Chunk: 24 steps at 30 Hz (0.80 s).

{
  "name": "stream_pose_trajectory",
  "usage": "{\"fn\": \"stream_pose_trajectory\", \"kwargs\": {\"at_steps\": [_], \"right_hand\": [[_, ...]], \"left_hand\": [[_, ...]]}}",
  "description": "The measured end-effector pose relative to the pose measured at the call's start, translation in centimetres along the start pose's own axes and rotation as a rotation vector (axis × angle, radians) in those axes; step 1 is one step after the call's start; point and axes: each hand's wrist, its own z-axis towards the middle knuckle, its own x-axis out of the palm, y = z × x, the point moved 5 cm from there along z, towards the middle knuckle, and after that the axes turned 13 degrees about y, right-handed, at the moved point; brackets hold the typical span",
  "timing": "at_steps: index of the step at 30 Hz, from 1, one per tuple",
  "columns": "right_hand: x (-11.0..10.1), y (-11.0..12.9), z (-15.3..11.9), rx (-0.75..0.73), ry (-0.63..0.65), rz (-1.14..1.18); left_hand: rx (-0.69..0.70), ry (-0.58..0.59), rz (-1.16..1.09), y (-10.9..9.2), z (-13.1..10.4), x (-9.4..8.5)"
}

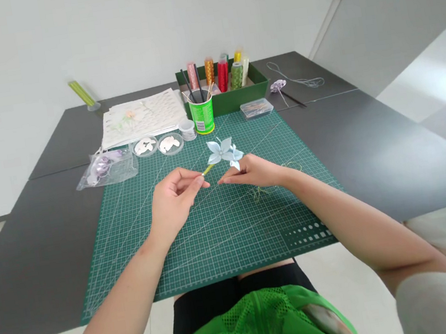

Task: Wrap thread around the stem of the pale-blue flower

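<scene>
My left hand [179, 196] is closed in a pinch on the green stem of a light blue artificial flower [220, 150]. The stem slants up to the right, and its pale petals spread above the cutting mat. Just right of the stem, my right hand [249, 172] has its thumb and fingers pressed together below and behind the smaller blossoms. Whatever those fingers grip is too small or hidden to make out. Loose green thread [257, 192] lies in loops on the mat beneath and beside my right wrist.
Under both hands lies a green cutting mat [218, 246]. Beyond it stand a green cup [202, 115] of sticks, a box [230, 102] of thread spools and a clear case [256, 108]. Petal dishes [170, 143], a plastic bag [112, 168] and paper sheets [117, 135] are left; a purple flower [278, 85] lies right.
</scene>
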Motion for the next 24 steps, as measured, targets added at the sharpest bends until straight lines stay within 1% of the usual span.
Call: {"fn": "stream_pose_trajectory", "kwargs": {"at_steps": [3,5,7,11,17,24], "right_hand": [[0.8,1.0,-0.2,-0.004,0.183,-0.044],[1.0,1.5,-0.3,-0.015,0.244,-0.020],[1.1,2.0,-0.5,-0.035,0.275,0.023],[1.3,2.9,-0.7,-0.067,0.309,0.073],[1.3,4.1,-1.4,-0.115,0.329,0.168],[0.0,5.3,-2.3,-0.185,0.305,0.233]], "left_hand": [[-0.003,-0.053,-0.066,0.5,0.3,-0.6],[-0.005,-0.072,-0.109,0.8,0.5,-0.8],[-0.015,-0.091,-0.143,1.0,0.6,-1.0],[-0.030,-0.116,-0.140,1.3,0.7,-1.2],[-0.057,-0.109,-0.026,1.7,0.9,-1.3],[-0.132,-0.038,0.032,2.3,1.1,-0.7]]}}
